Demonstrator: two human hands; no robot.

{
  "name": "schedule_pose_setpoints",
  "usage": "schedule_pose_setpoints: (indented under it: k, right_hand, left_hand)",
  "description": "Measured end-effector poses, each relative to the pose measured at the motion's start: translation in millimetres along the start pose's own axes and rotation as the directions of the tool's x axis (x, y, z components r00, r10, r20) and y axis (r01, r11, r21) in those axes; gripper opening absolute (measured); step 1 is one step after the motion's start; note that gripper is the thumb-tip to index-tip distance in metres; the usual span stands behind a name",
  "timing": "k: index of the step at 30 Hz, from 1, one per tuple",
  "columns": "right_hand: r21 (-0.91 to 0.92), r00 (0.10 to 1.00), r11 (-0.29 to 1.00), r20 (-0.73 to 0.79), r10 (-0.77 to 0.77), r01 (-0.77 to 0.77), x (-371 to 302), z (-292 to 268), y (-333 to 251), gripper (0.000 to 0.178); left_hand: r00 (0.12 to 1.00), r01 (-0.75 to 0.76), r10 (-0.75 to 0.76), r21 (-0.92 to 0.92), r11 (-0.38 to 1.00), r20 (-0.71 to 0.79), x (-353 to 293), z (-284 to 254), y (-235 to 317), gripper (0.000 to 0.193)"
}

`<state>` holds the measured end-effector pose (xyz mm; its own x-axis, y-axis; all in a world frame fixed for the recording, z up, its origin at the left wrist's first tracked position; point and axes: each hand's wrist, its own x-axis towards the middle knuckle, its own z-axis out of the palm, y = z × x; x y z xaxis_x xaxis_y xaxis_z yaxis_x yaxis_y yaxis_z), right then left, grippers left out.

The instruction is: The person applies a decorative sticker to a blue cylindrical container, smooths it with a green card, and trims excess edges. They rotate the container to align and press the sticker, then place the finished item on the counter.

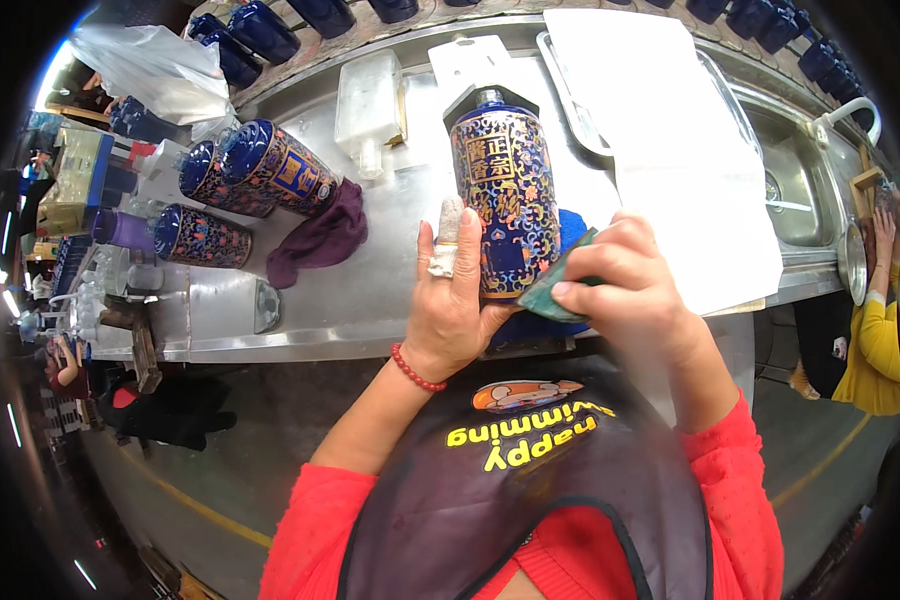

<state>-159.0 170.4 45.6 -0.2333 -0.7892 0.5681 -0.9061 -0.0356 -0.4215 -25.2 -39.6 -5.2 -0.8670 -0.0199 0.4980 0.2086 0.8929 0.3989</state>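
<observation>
A dark blue bottle (500,200) with gold and coloured floral patterning lies on the metal worktop in front of me, its neck pointing away. My left hand (445,320) grips its lower left side, with the thumb by the base. One finger of that hand wears a whitish wrap (446,240). Pinched in my right hand (625,275) is a thin, dark green pad (550,296), which touches the bottle's lower right edge or sits very close to it. Bright blue material (573,226) shows beneath the bottle. A dark angular support (462,108) sits behind its shoulder.
Several similar patterned bottles (205,237) and a purple cloth (320,235) are at left. A clear plastic box (367,100) lies farther back. White sheets (690,200) cover the right side, beside a sink (795,185). Another person in a yellow top (875,350) is at far right.
</observation>
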Motion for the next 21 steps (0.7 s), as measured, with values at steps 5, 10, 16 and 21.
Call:
schedule_pose_setpoints:
  k: [5,10,16,21]
  right_hand:
    - [0.052,0.999,0.998,0.01,-0.044,0.043,-12,5,0,0.016]
    - [0.041,0.992,0.999,-0.127,-0.023,0.029,-13,1,5,0.023]
    - [0.22,0.993,0.975,-0.112,0.041,-0.016,-20,-1,10,0.029]
    - [0.381,0.906,0.863,-0.125,0.405,-0.333,-30,-3,11,0.03]
  left_hand:
    - [1.0,0.012,-0.012,-0.035,0.999,-0.003,-6,6,-3,0.095]
    - [0.997,0.06,-0.057,-0.048,0.997,0.058,-8,3,-6,0.099]
    - [0.999,0.036,-0.038,0.113,0.993,0.012,-3,-2,7,0.104]
    - [1.0,0.007,-0.004,-0.14,0.99,0.021,4,-2,-1,0.1]
